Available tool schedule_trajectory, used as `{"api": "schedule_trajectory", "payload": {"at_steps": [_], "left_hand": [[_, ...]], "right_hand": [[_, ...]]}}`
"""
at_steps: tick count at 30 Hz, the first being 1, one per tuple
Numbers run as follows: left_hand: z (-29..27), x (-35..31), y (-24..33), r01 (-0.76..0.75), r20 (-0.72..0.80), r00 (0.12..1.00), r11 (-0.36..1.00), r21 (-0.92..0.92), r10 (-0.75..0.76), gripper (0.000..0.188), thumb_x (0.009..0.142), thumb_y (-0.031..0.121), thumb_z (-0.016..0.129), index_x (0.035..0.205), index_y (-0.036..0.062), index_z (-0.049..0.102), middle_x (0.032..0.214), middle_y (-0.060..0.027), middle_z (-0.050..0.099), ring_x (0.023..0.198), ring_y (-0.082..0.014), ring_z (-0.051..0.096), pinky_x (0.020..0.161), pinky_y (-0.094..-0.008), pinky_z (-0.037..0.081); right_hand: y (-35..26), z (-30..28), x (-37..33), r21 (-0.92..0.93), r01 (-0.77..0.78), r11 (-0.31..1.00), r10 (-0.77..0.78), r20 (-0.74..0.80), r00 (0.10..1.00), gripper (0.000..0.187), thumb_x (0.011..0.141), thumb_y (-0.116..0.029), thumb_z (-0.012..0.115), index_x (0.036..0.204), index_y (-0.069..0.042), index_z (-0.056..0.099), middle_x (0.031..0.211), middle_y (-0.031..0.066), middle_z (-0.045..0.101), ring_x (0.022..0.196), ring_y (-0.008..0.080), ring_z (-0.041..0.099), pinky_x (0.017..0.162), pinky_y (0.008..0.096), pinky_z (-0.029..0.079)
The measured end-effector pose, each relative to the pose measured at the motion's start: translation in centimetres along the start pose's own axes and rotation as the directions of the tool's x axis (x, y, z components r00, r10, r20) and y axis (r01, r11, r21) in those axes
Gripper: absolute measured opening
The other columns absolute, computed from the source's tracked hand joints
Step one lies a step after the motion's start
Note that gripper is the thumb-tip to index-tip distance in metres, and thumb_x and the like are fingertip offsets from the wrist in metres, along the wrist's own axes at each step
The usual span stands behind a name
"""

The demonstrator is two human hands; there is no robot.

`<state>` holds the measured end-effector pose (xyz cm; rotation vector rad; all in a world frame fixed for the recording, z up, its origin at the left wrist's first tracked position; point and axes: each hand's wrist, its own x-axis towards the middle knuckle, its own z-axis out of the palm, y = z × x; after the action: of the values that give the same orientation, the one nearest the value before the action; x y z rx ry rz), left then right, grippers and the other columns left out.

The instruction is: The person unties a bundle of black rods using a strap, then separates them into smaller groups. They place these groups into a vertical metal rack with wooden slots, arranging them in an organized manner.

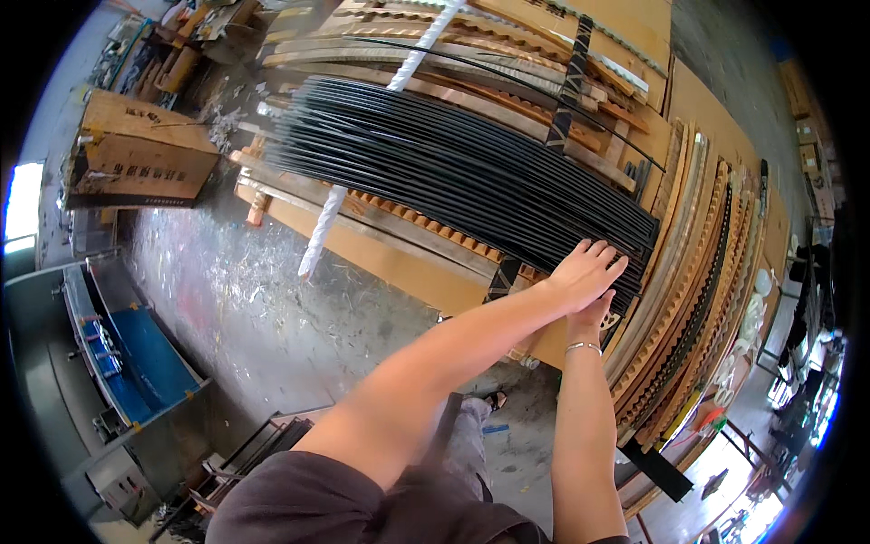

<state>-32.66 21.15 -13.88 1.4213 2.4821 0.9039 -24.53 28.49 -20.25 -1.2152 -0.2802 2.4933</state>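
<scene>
under left hand [585,275], slim black rods [471,163], notched wooden strip [453,235] alongside

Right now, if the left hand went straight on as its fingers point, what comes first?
Probably more of the black rods, directly ahead of the left hand; exact depth is unclear.

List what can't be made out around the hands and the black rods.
All in the head view:
Right hand: fingers mostly hidden by the left hand.
Black rods: far left ends blurred.
Upper white length: top end cut off by the picture's upper edge; whether it joins the lower white length is hidden by the rods.
</scene>
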Motion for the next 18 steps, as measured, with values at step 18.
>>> {"api": "schedule_trajectory", "payload": {"at_steps": [18], "left_hand": [[0.7, -42.2, 20.7, 0.846, -0.041, 0.488, 0.484, -0.224, -0.872, 0.056, 0.077, 0.016, 0.068, 0.127, 0.0028, 0.048, 0.116, -0.0197, 0.057, 0.110, -0.0372, 0.053, 0.091, -0.0444, 0.045]], "right_hand": [[-2.2, -5.2, -5.0, -0.296, -0.454, 0.840, 0.438, -0.124, 0.890, 0.095, 0.091, -0.032, 0.061, 0.147, -0.004, -0.010, 0.149, 0.0216, 0.024, 0.127, 0.0356, 0.043, 0.101, 0.0463, 0.046]]}}
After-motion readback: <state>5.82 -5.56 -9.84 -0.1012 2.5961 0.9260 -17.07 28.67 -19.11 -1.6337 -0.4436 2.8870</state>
